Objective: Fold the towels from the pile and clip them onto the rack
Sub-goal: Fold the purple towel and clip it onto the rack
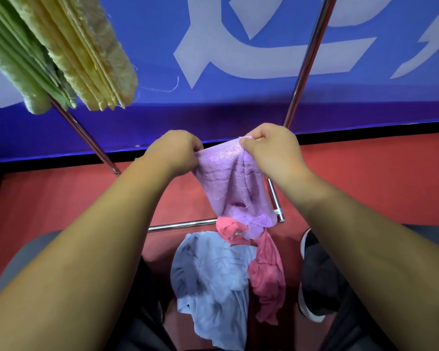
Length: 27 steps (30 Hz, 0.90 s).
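1. Two hands meet near the centre: the left hand (174,150) pinches the top edge of the lilac towel (228,183) at its 9 o'clock corner, and the right hand (269,148) pinches the 3 o'clock corner.
2. This towel hangs between them, its bunched lower end touching the pink towel (266,272).
3. At 6 o'clock, the pink towel and a light blue towel (213,282) lie crumpled together on the red floor (365,178).
4. At 10 o'clock, a folded green towel (13,62) and a yellow towel (91,54) hang side by side.
5. Steel tubes of the rack (312,51) slant down from 1 o'clock and 10 o'clock.
6. A dark shoe (317,274) stands at 4 o'clock.
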Each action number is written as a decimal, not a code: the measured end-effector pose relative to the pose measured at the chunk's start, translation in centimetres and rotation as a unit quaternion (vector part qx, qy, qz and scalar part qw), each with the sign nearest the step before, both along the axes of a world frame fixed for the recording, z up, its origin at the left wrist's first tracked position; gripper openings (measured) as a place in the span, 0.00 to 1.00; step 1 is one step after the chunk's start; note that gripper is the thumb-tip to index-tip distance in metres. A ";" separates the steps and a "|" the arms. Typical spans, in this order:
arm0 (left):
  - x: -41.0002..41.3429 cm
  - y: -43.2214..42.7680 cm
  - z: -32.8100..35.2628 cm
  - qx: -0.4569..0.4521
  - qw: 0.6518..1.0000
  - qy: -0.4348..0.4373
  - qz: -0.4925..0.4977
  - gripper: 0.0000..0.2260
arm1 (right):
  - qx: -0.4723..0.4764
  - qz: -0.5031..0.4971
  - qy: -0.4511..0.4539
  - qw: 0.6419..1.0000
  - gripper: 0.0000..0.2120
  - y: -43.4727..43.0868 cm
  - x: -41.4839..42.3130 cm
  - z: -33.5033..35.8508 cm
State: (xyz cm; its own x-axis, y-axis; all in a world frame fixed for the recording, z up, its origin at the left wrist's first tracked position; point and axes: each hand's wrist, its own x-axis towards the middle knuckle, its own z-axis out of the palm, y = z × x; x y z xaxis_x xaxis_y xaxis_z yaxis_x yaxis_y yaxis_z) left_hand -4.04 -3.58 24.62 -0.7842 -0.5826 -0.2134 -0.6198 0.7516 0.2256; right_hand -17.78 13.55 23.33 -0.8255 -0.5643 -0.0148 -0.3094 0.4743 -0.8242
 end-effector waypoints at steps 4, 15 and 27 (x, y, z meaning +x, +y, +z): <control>-0.1 0.5 0.6 0.017 0.997 0.022 0.075 0.07 | 0.020 -0.002 0.011 1.000 0.05 -0.1 0.1 -0.2; -0.6 0.1 0.5 0.126 0.966 0.158 0.160 0.10 | 0.026 0.062 0.017 0.998 0.04 0.4 0.3 0.5; -1.3 -0.4 -0.6 0.154 0.962 0.217 0.066 0.12 | 0.104 0.353 0.020 0.930 0.05 1.1 0.8 1.0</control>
State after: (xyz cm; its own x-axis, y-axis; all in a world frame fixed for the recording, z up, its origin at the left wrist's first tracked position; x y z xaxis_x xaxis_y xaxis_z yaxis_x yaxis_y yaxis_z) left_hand -5.29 -3.96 24.07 -0.7621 -0.6445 -0.0612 -0.5026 0.5293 0.6835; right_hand -17.02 14.68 24.38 -0.2521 -0.9542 -0.1613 -0.6322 0.2886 -0.7190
